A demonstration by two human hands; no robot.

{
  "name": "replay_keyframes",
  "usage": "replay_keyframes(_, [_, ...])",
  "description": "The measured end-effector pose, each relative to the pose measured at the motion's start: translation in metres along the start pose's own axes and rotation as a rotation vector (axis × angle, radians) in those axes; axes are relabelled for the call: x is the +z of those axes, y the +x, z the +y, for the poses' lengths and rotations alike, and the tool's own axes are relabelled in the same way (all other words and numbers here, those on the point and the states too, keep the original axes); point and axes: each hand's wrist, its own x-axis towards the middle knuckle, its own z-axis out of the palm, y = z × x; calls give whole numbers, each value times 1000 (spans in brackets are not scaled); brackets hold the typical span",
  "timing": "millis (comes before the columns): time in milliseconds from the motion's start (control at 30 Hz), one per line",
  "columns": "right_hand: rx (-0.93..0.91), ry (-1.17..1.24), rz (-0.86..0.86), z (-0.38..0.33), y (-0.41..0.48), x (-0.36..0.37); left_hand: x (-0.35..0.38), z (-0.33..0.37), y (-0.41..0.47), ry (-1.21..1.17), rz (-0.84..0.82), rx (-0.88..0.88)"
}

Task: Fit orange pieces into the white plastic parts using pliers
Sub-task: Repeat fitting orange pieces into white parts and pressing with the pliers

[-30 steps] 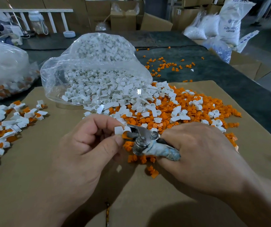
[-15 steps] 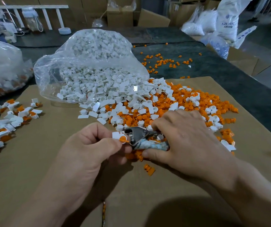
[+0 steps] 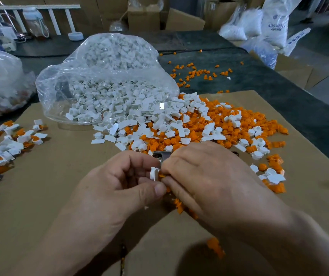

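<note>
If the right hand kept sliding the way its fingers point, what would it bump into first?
The right hand points left, so it would likely meet the white part pinched in the left hand first; they look nearly touching already, though depth is unclear.

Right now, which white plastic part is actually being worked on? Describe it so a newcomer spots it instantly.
Start at the brown cardboard sheet, then find the two bare hands meeting near its middle. The small white plastic part sits pinched between their fingers. Unlike the loose pile beyond, it is lifted, with orange showing at its side.
</note>
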Motion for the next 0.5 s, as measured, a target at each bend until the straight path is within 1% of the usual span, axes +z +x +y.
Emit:
replay_keyframes(100, [-41,-29,1,-1,-1,2,0,-1,-2,-4,-70,-48])
replay_keyframes(167, [-22,-10,-31,-2,-2,1,0,-2,-3,43,-59,-42])
replay_keyframes(233, [18,47,-79,-4,0,-4,1,-1,-5,205,3,43])
replay_keyframes(300, [34,127,-97,-4,1,-6,2,2,-7,362,42,166])
replay_keyframes(400, [33,221,-47,-4,1,-6,2,9,-9,589,63,343])
replay_keyframes(433, [39,250,-28,-5,1,-7,3,11,-9,623,69,395])
replay_keyframes(500, [45,294,6,-5,-1,-7,6,14,-8,601,50,477])
